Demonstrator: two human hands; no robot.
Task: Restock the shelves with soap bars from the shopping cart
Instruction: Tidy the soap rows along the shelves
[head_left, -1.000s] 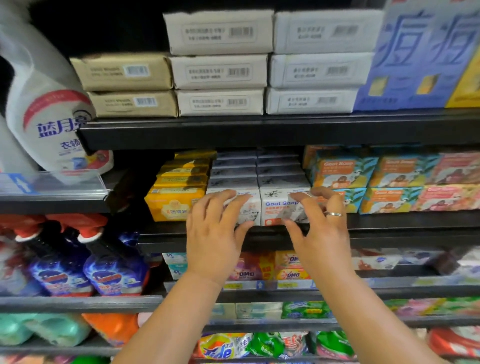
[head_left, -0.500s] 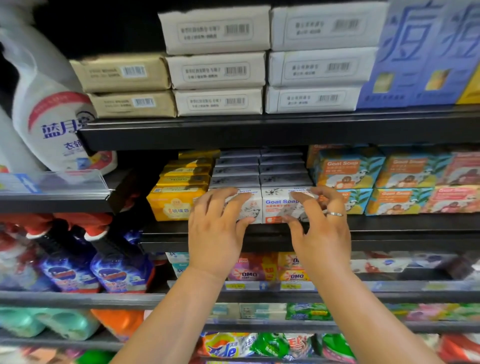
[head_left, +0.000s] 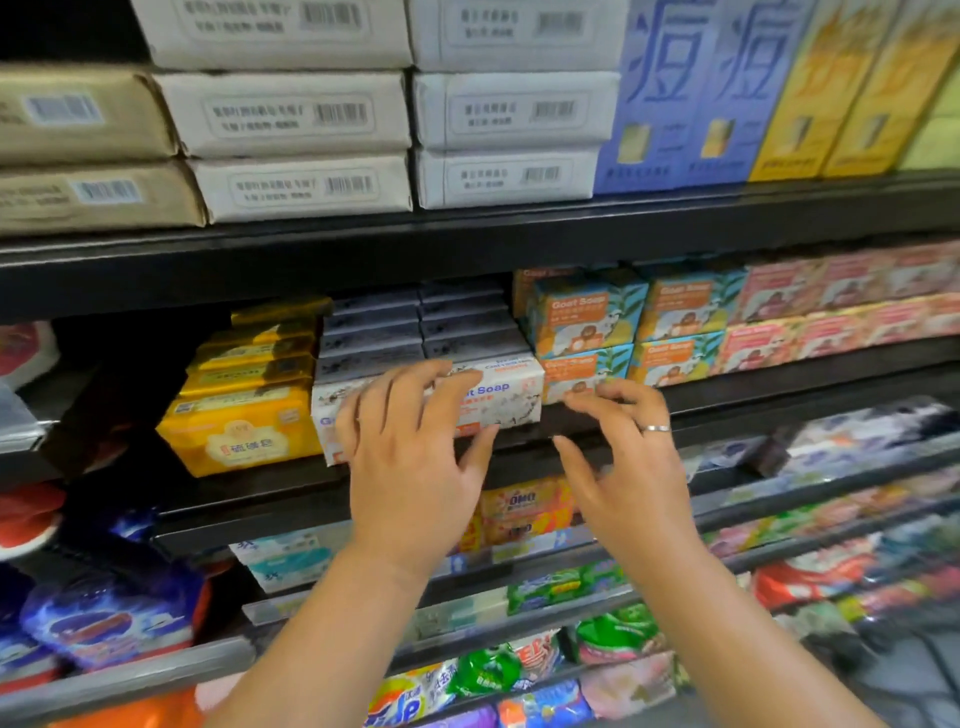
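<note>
On the middle shelf's (head_left: 779, 387) front edge, between yellow soap packs (head_left: 239, 436) and teal-orange boxes (head_left: 587, 317): white Goat Soap boxes (head_left: 498, 397), side by side. Covered by left hand (head_left: 415, 467), fingers (head_left: 384, 400) spread wide, laid against the fronts. Just beside, right hand (head_left: 634, 467), fingers (head_left: 613, 397) half curled, gripping nothing; touch unclear.

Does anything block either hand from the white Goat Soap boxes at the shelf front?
Nothing visible. The left hand lies on the white Goat Soap boxes; the right hand is just right of them, only air between.
</note>
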